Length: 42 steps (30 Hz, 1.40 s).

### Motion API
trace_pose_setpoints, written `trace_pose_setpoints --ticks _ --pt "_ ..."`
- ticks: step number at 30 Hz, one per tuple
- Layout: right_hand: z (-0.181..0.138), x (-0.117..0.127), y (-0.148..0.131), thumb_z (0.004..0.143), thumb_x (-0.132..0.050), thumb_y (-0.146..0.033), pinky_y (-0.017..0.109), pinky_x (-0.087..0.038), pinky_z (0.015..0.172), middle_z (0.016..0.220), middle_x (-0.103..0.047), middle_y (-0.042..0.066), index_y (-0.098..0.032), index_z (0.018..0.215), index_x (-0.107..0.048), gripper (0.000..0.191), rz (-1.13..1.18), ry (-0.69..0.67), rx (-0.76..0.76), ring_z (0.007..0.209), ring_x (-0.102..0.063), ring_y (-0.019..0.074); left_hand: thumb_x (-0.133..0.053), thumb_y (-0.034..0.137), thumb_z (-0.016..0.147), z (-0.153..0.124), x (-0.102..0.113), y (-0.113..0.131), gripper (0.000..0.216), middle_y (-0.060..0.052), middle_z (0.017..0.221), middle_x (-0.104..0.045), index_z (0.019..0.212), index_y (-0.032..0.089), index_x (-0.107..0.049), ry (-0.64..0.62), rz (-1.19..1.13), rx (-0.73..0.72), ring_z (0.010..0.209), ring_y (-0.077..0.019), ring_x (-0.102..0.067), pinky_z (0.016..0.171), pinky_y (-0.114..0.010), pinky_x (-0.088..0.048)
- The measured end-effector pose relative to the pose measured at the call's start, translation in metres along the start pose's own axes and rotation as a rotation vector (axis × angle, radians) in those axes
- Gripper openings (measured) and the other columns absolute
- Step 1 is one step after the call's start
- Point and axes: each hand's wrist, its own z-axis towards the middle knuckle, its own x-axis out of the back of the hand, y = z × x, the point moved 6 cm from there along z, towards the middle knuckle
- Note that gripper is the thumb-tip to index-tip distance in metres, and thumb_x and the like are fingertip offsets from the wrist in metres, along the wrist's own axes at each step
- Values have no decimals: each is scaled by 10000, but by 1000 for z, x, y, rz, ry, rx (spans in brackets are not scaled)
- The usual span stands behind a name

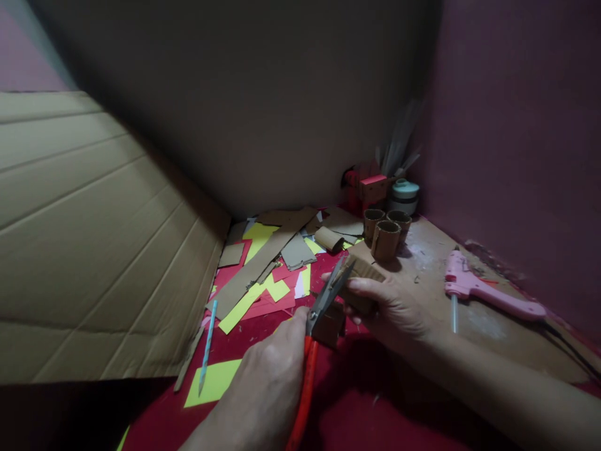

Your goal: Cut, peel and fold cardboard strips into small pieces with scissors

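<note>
My left hand is closed around the orange handles of a pair of scissors. The blades are open and point up and to the right. My right hand grips a brown corrugated cardboard piece, thumb on top, and holds it against the blades. A part of that cardboard hangs down below the blades. Both hands hover just above a red table surface.
A big cardboard sheet leans on the left and another stands behind. Yellow, red and brown scraps litter the middle. Three cardboard tubes, a teal-lidded jar, a pink glue gun and a blue pencil lie around.
</note>
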Motion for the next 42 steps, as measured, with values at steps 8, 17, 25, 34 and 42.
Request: trace_pose_setpoints --ticks 8,17,25,34,42 --pt "0 5 4 698 -739 -172 179 -417 450 731 -679 22 -168 828 -721 132 7 97 -41 605 -590 116 -371 211 874 -1 -2 -1 437 -66 865 -711 1290 221 -504 -30 55 -3 715 -216 -684 620 -279 -505" --pt "-1 4 9 732 -696 -164 179 -430 457 742 -682 26 -146 846 -709 117 -16 71 -55 564 -582 99 -397 224 858 -1 -4 1 450 -56 970 -711 1299 253 -475 -67 28 2 797 -211 -685 666 -258 -502" --pt "-7 -8 21 718 -655 -186 192 -354 387 596 -584 -13 -149 807 -682 101 -7 -36 -80 436 -460 80 -396 231 829 -5 -1 9 448 -83 1123 -673 1264 212 -500 -27 -72 -62 965 -236 -642 815 -326 -512" --pt "-7 -7 23 707 -680 -210 194 -322 385 676 -626 15 -163 846 -688 147 -29 -8 -122 461 -467 84 -345 202 863 -7 -13 -9 406 -105 913 -713 1225 178 -528 34 -3 22 733 -213 -669 632 -276 -500" --pt "-10 -7 24 760 -642 -204 207 -313 408 633 -600 6 -161 829 -700 100 -57 -29 -126 478 -469 93 -364 129 824 -7 -14 -7 339 -34 733 -669 1105 195 -541 -35 141 32 564 -159 -616 515 -222 -406"
